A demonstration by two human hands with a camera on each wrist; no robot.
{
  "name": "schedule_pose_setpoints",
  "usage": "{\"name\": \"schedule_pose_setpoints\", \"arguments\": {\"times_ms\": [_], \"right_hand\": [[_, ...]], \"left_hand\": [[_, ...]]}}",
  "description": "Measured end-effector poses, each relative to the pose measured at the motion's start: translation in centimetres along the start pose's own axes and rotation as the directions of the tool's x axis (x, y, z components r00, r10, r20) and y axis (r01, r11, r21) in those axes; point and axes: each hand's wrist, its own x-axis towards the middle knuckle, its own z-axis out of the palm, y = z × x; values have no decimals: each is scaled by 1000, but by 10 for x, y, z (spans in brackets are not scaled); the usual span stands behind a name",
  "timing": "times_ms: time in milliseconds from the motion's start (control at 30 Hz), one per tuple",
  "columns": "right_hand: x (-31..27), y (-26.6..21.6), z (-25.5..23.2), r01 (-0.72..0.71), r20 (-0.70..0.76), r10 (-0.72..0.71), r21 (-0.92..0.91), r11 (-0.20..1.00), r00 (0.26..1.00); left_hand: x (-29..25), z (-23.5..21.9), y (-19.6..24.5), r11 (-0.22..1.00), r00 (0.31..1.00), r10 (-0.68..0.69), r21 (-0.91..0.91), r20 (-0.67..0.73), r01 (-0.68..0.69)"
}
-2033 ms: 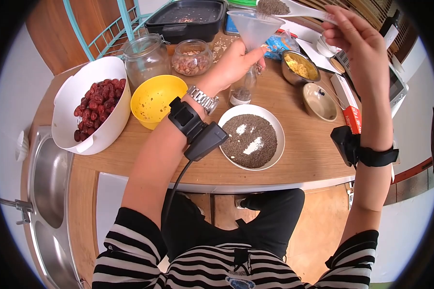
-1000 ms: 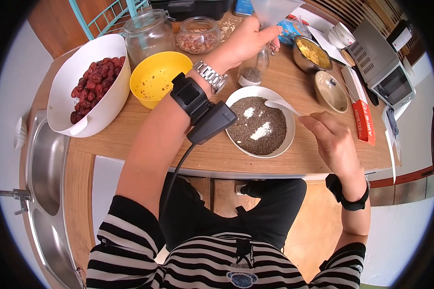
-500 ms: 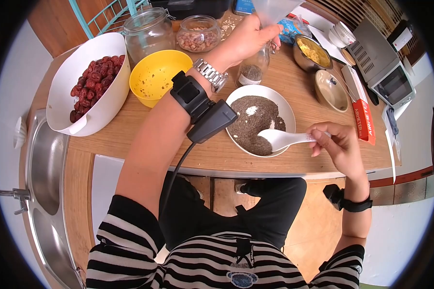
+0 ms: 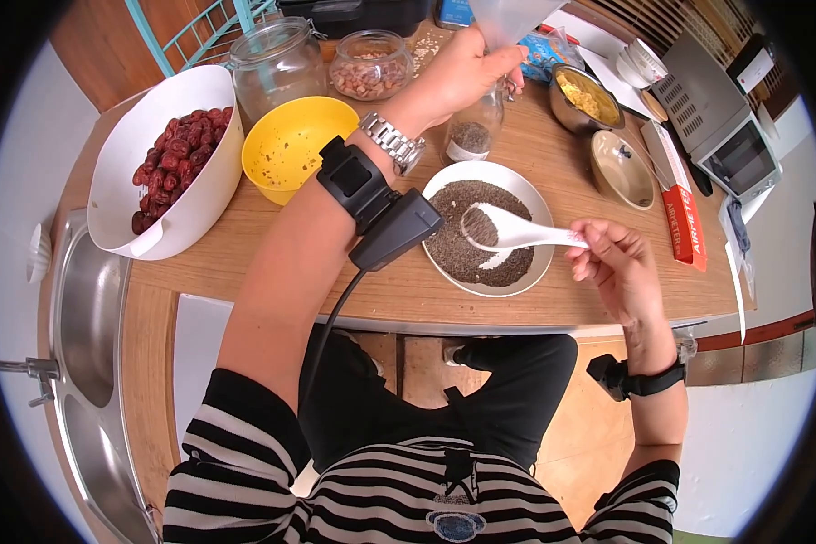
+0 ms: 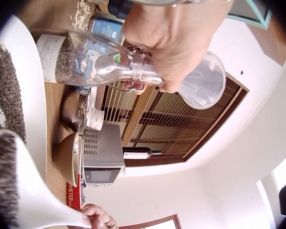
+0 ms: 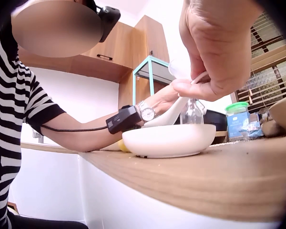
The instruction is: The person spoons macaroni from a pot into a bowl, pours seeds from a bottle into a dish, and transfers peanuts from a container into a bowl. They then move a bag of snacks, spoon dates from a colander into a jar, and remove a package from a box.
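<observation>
The left hand [image 4: 467, 77] grips the glass bottle [image 5: 93, 62] at its neck, where the clear funnel [image 4: 515, 22] sits, much as it did half a second ago; the bottle stands below that grip. On its near side, a touch right, the white bowl [image 4: 542, 214] holds the dark seeds [image 4: 458, 256]. The white spoon [image 4: 524, 234], then dug into them, now appears lifted above the bowl's middle and loaded, so this scoop looks gathered but not yet at the funnel. Rightmost, the right hand [image 4: 624, 270] pinches the spoon's handle. The left wrist view shows the funnel's wide mouth beyond the left grip (the head view crops it); the right wrist view adds a green lid [image 6: 237, 106] past the pinch.
</observation>
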Motion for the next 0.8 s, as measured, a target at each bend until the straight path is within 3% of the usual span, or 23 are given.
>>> {"name": "schedule_pose_setpoints", "arguments": {"times_ms": [133,333,467,533,633,667,700,733,800], "right_hand": [[-1,-34,-5,152,-100,-153,-20,988,983],[6,-109,-13,398,-64,-401,-57,916,914],[25,-149,-16,474,-45,-474,-29,880,879],[36,-157,-9,530,-111,-525,14,848,844],[57,-167,-12,530,62,-526,-95,843,848],[56,-162,6,530,61,-526,-94,843,848],[55,-153,40,568,-134,-608,-246,785,782],[54,-148,58,561,-305,-683,-400,724,664],[59,-137,57,647,-90,-801,-540,538,592]], "left_hand": [[0,0,-1,999,999,34,-5,0,-34],[-2,0,2,997,1000,5,77,-14,-4],[-2,1,2,999,1000,-16,39,-12,16],[-1,1,3,999,1000,-4,34,-11,5],[-1,0,3,1000,1000,-18,21,10,18],[-2,1,3,1000,1000,-27,12,3,27],[-2,1,3,999,999,-37,3,-4,37],[-2,1,3,999,999,-39,3,-3,39],[-1,0,2,1000,1000,-29,4,-1,29]]}}
